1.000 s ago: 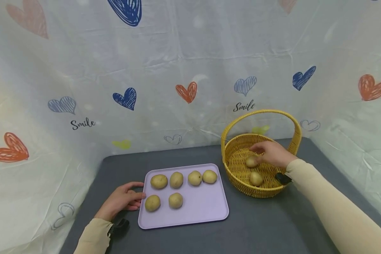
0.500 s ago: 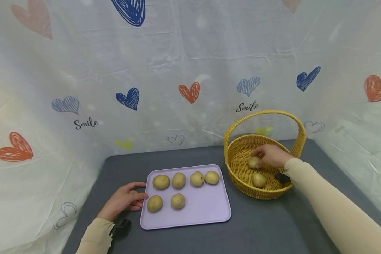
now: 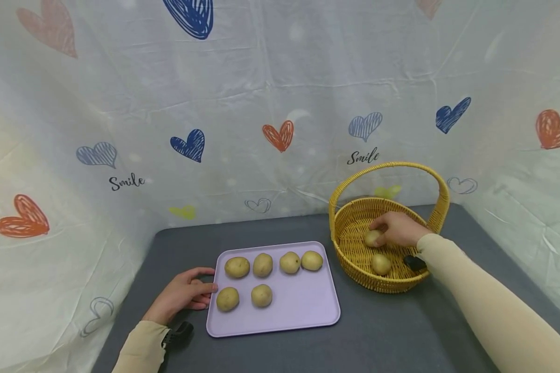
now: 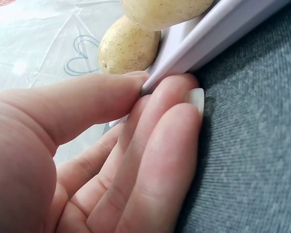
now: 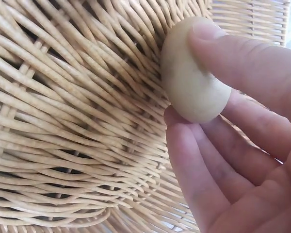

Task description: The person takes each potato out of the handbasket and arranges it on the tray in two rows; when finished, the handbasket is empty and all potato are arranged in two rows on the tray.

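My right hand (image 3: 398, 229) reaches into the yellow wicker basket (image 3: 354, 272), its thumb and fingers pinching a potato (image 5: 191, 73). That potato is against the basket's woven inside in the right wrist view. A second potato (image 3: 381, 264) lies nearer the basket's front. On the left, my left hand (image 3: 182, 292) grips the left rim of the lilac tray (image 3: 303, 305); in the left wrist view the thumb lies over the rim and fingers (image 4: 172, 141) are below it. Several potatoes rest on the tray, four in the back row replaced by none hidden, including one front potato (image 3: 261, 296).
The basket's tall arched handle (image 3: 392, 165) rises over the right forearm's side. A dark grey cloth (image 3: 270, 357) covers the table. Behind it hangs a pale curtain (image 3: 233, 103) printed with hearts.
The head view has shifted slightly. Both hands stay in place, the right at the potato in the basket and the left at the tray's rim.
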`<move>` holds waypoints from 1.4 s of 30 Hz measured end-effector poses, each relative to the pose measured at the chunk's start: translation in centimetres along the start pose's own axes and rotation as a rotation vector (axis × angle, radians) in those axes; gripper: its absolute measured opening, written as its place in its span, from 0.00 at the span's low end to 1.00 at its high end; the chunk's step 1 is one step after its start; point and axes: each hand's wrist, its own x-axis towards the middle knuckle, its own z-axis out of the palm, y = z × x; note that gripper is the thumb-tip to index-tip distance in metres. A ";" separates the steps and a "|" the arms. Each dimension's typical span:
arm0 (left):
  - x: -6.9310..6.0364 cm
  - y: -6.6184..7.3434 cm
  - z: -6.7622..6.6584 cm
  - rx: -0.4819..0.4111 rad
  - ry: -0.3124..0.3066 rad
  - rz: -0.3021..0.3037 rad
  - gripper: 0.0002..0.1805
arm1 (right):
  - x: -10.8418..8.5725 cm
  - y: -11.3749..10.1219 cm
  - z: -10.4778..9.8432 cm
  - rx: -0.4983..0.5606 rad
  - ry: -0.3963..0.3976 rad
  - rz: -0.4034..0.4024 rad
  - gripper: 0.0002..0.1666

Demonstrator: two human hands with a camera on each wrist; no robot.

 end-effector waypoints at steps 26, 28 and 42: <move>0.0 -0.1 0.3 -0.003 0.040 -0.023 0.40 | -5.5 -11.2 1.6 0.063 0.221 -0.119 0.21; -0.1 -0.1 0.3 -0.001 0.041 -0.023 0.40 | -5.9 -12.4 2.6 0.088 0.239 -0.138 0.21; -0.1 -0.2 0.3 -0.009 0.050 -0.017 0.39 | -4.4 -17.1 11.6 0.151 0.245 -0.225 0.19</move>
